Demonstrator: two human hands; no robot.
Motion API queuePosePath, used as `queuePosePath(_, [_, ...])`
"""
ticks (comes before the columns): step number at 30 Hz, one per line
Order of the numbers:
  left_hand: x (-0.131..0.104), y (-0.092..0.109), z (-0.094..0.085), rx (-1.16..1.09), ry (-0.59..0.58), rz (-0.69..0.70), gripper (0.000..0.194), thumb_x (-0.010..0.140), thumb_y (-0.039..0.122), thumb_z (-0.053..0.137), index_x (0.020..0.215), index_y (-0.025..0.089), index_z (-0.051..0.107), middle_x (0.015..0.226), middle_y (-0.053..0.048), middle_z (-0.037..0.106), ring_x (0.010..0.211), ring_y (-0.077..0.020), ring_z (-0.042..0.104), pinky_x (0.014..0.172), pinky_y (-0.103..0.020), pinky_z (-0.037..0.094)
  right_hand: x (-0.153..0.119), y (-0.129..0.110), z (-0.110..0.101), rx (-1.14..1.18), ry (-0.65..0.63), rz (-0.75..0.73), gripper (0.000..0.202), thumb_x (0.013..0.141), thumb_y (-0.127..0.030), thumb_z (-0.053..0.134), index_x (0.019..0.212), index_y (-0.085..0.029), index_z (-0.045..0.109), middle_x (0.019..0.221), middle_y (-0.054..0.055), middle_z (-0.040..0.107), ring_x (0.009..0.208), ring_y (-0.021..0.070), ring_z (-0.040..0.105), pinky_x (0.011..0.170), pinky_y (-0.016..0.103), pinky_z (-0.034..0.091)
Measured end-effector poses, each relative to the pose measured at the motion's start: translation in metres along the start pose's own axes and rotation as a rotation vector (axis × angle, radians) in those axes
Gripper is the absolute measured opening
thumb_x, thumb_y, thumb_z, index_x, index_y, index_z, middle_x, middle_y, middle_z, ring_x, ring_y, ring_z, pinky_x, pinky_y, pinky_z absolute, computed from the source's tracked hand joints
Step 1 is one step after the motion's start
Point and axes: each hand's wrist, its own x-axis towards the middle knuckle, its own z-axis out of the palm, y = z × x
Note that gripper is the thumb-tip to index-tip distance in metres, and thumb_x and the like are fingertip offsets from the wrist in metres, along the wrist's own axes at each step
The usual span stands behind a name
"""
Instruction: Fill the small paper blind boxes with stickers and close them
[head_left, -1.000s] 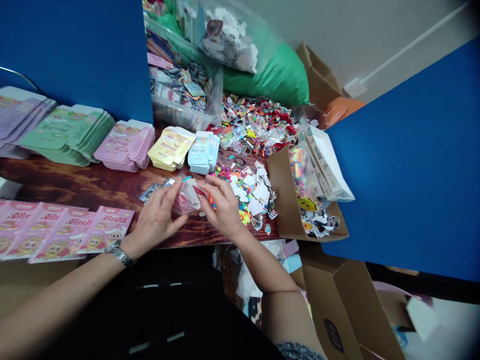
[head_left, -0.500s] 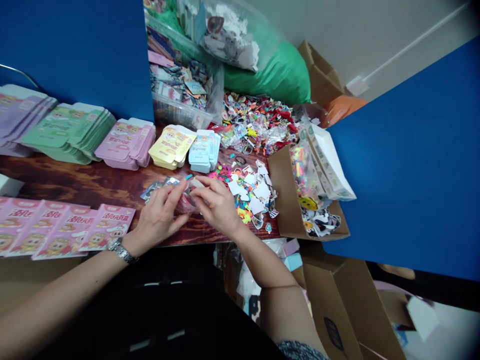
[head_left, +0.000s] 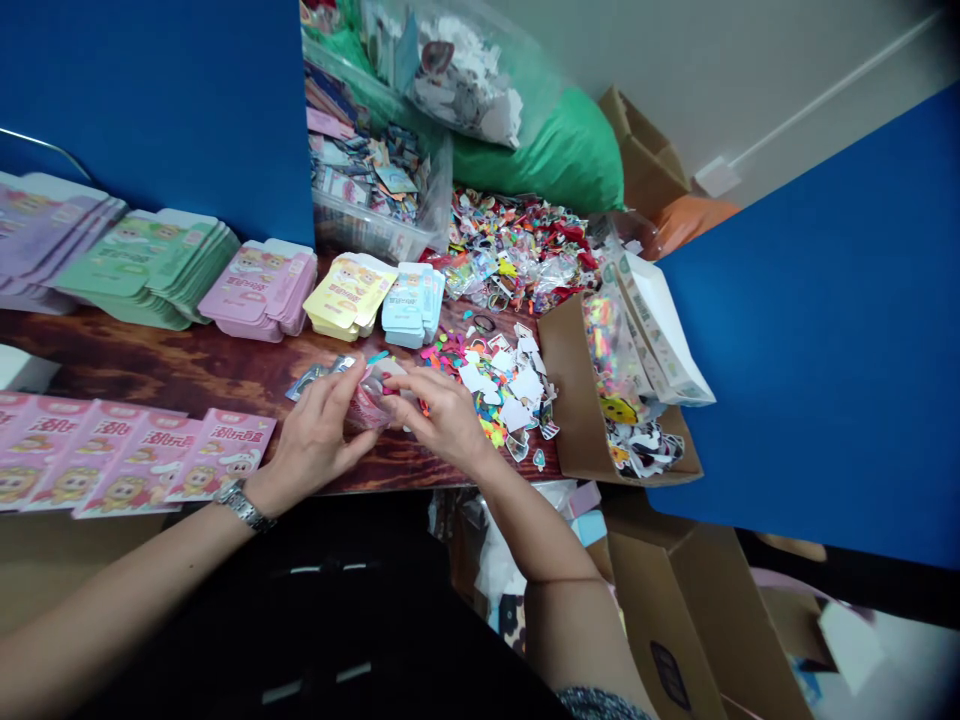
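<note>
Holding: sm. pink printed-paper box, end open, just above the front edge of the dark red-brown wood-grain table, betw. my 2 hands.

L. hand: mine, clamped on box, fingers at far side, thumb at near side; silver metal-link watch on wrist.

R. hand: mine, fingers bent at the box's open end, touching it; can't tell if fingertips pinch anything.

Beside box, L.: shiny silver-blue foil packets, partly behind L. hand.

Front L.: overlapping row, pink boxes w/ cartoon print.

Back row, L. to R.: flat-carton stacks, viz. purple stack, green stack, pink stack, yellow stack, lt. blue stack.

R. of hands: loose pile, white & multicol. flat cutouts; next to it, brown cardboard box w/ clear bag of bright bits & b/w pieces.

Rear: clear plastic bin of sm. printed cards; R. of bin, heap of mixed sm. trinkets; behind heap, lg. green sack, clear bag of white cutouts against it.
</note>
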Motion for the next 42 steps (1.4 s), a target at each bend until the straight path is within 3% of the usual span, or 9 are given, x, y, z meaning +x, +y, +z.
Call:
queuePosePath(7, [-0.001, -0.001, -0.001, 0.023, -0.032, 0.044, 0.093, 0.093, 0.027, 0.065, 0.168, 0.024, 0.011, 0.131, -0.017, 0.059, 0.116, -0.0325, 0.061, 0.099, -0.046, 0.055, 0.006, 0.0, -0.003, -0.011, -0.056, -0.017, 0.025, 0.108, -0.029, 0.05, 0.108, -0.019, 0.073, 0.123, 0.009, 0.073, 0.117, 0.0179, 0.068, 0.105, 0.034, 0.055])
queuePosePath(11, [-0.001, -0.001, -0.002, 0.044, -0.065, 0.054, 0.09, 0.092, 0.027, 0.065, 0.167, 0.025, 0.014, 0.128, -0.017, 0.059, 0.113, -0.034, 0.062, 0.095, -0.048, 0.057, 0.01, -0.005, -0.01, -0.166, -0.096, -0.015, 0.023, 0.106, -0.027, 0.053, 0.108, -0.021, 0.075, 0.129, 0.01, 0.072, 0.115, 0.0217, 0.066, 0.101, 0.038, 0.057])
queuePosePath(15, [0.0, 0.0, 0.0, 0.036, -0.049, 0.056, 0.093, 0.092, 0.027, 0.066, 0.167, 0.026, 0.011, 0.129, -0.017, 0.059, 0.116, -0.034, 0.062, 0.097, -0.049, 0.057, 0.011, -0.007, -0.003, -0.236, -0.084, -0.013, 0.025, 0.106, -0.027, 0.053, 0.111, -0.021, 0.077, 0.132, 0.011, 0.071, 0.116, 0.0229, 0.065, 0.1, 0.038, 0.057])
queuePosePath(21, [-0.002, -0.004, -0.001, -0.027, -0.064, 0.024, 0.092, 0.094, 0.032, 0.067, 0.167, 0.026, 0.011, 0.133, -0.017, 0.058, 0.12, -0.0321, 0.062, 0.1, -0.046, 0.056, 0.008, 0.004, 0.002, -0.042, -0.077, 0.018, 0.018, 0.102, -0.031, 0.063, 0.112, -0.024, 0.077, 0.131, 0.009, 0.07, 0.12, 0.0197, 0.066, 0.107, 0.035, 0.054])
queuePosePath(28, [-0.002, -0.004, 0.001, -0.06, -0.056, 0.051, 0.087, 0.095, 0.031, 0.064, 0.166, 0.027, 0.014, 0.131, -0.017, 0.058, 0.116, -0.0308, 0.062, 0.094, -0.044, 0.057, 0.009, 0.002, 0.003, 0.05, -0.157, -0.01, 0.023, 0.103, -0.02, 0.056, 0.117, -0.022, 0.074, 0.118, 0.008, 0.072, 0.115, 0.0183, 0.068, 0.101, 0.032, 0.057])
queuePosePath(33, [0.002, -0.006, -0.004, -0.118, -0.065, -0.02, 0.078, 0.094, 0.033, 0.067, 0.16, 0.028, 0.026, 0.13, -0.013, 0.06, 0.114, -0.0267, 0.064, 0.094, -0.039, 0.056, 0.001, 0.008, -0.005, 0.142, -0.04, -0.027, 0.031, 0.104, -0.023, 0.056, 0.133, -0.026, 0.067, 0.131, 0.007, 0.071, 0.125, 0.0172, 0.065, 0.108, 0.034, 0.055])
queuePosePath(37, [0.005, -0.008, -0.007, -0.168, -0.024, -0.015, 0.067, 0.092, 0.037, 0.07, 0.15, 0.026, 0.037, 0.125, -0.01, 0.063, 0.109, -0.0238, 0.066, 0.09, -0.035, 0.056, -0.009, 0.013, -0.005, 0.144, 0.006, -0.024, 0.033, 0.106, -0.023, 0.051, 0.136, -0.027, 0.065, 0.125, 0.006, 0.074, 0.117, 0.0167, 0.071, 0.102, 0.034, 0.059])
queuePosePath(42, [0.004, -0.008, -0.006, -0.193, -0.042, 0.038, 0.073, 0.093, 0.032, 0.07, 0.155, 0.026, 0.031, 0.131, -0.011, 0.061, 0.117, -0.0245, 0.065, 0.095, -0.035, 0.056, -0.013, 0.001, 0.008, 0.056, 0.065, 0.033, 0.041, 0.106, -0.025, 0.053, 0.146, -0.025, 0.058, 0.139, 0.007, 0.07, 0.126, 0.0186, 0.068, 0.111, 0.035, 0.058])
